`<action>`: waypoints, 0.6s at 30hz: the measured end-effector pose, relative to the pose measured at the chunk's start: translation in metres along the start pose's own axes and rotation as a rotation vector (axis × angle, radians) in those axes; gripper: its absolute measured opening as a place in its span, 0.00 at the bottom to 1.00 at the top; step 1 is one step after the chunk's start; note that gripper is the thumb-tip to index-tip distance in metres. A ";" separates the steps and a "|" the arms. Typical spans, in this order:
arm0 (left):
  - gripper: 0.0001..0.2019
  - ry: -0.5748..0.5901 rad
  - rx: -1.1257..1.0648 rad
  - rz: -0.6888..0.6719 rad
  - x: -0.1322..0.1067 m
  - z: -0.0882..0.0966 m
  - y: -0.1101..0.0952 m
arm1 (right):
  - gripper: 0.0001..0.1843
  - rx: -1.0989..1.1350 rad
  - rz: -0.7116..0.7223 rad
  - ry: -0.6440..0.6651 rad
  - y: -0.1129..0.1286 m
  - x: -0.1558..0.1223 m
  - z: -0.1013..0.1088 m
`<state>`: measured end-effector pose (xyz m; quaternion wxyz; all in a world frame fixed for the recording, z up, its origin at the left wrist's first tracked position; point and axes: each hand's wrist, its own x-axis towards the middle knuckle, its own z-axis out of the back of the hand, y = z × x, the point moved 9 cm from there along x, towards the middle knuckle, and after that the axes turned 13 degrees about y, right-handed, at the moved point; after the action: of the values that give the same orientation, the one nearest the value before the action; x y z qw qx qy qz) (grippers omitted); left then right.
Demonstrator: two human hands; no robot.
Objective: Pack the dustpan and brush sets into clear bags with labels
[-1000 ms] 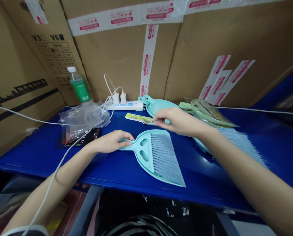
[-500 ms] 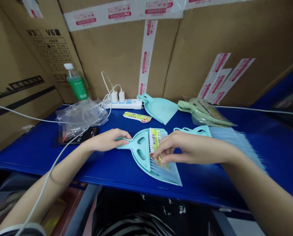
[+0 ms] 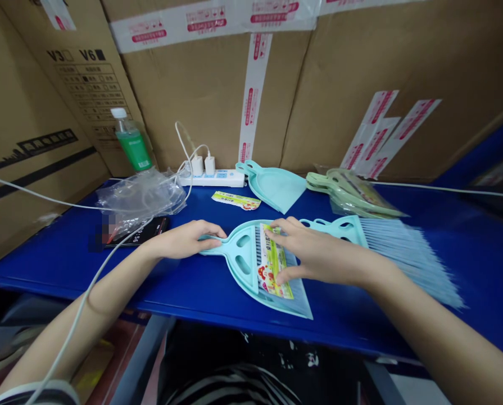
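A teal hand brush (image 3: 251, 265) lies in a matching dustpan on the blue shelf (image 3: 200, 287). My left hand (image 3: 190, 239) is closed around its handle. A yellow-green paper label (image 3: 272, 263) lies on the bristles, and my right hand (image 3: 308, 253) rests flat on it with fingers stretched out. Another teal brush (image 3: 386, 244) lies just to the right, under my right wrist.
A spare label (image 3: 235, 199), a teal dustpan (image 3: 272, 184) and a stack of green bagged sets (image 3: 352, 194) lie further back. At the left are crumpled plastic bags (image 3: 139, 197), a phone (image 3: 137, 232), a power strip (image 3: 211, 178) and a green bottle (image 3: 128, 140). Cardboard boxes (image 3: 339, 84) wall the back.
My right hand picked a label from the back of the shelf, brought it onto the brush bristles and now lies flat on it. My left hand stayed on the handle.
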<state>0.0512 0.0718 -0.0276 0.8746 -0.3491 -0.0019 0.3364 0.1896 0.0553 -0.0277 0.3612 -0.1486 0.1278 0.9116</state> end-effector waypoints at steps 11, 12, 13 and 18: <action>0.11 -0.002 0.007 -0.021 0.000 0.001 -0.002 | 0.43 0.053 0.047 0.031 -0.002 -0.003 -0.008; 0.11 -0.002 0.005 -0.019 0.000 0.001 -0.001 | 0.44 0.062 0.049 0.032 -0.002 -0.003 -0.008; 0.11 0.000 0.004 -0.017 0.000 0.001 -0.001 | 0.44 0.071 0.050 0.033 -0.002 -0.003 -0.008; 0.11 0.003 0.001 -0.014 0.000 0.000 0.000 | 0.46 0.121 0.035 0.062 -0.001 -0.004 -0.005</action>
<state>0.0513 0.0718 -0.0274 0.8771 -0.3492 -0.0027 0.3299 0.1939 0.0521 -0.0309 0.3495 -0.1523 0.1963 0.9034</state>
